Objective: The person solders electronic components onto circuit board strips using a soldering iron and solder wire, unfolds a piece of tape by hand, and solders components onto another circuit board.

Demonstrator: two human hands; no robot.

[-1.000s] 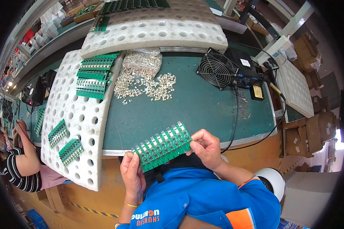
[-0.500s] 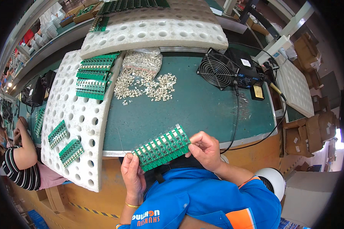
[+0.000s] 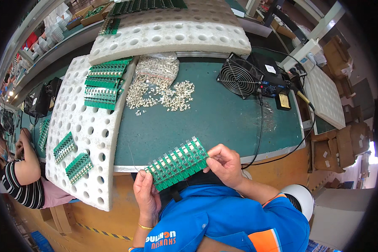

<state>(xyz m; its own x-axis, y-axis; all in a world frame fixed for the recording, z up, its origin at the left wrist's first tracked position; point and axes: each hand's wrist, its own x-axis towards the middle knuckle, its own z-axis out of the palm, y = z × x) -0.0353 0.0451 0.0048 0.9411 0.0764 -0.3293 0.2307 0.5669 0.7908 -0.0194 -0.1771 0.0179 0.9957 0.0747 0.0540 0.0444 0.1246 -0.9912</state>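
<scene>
A green circuit board panel [image 3: 178, 164] is held up between my two hands, just in front of the table's near edge. White connectors with metal pins line its upper side. My left hand [image 3: 147, 193] pinches the panel's left end, and a thin wire [image 3: 134, 159] rises from beside those fingers. At the other end, my right hand [image 3: 224, 166] grips the right edge between thumb and fingers. Beyond the panel, a pile of small white connectors [image 3: 178, 96] lies on the green table [image 3: 206, 126], spilling from a clear plastic bag [image 3: 157, 65].
To the left, a white foam board [image 3: 77, 126] carries stacked green panels [image 3: 101, 96] and two smaller ones [image 3: 79, 167]. Another foam slab [image 3: 168, 38] lies across the back. A black fan [image 3: 238, 77] and a soldering station [image 3: 273, 82] with cables stand at right. A co-worker [image 3: 25, 176] sits at far left.
The view has shifted very slightly. Both hands keep hold of the panel, which has hardly moved.
</scene>
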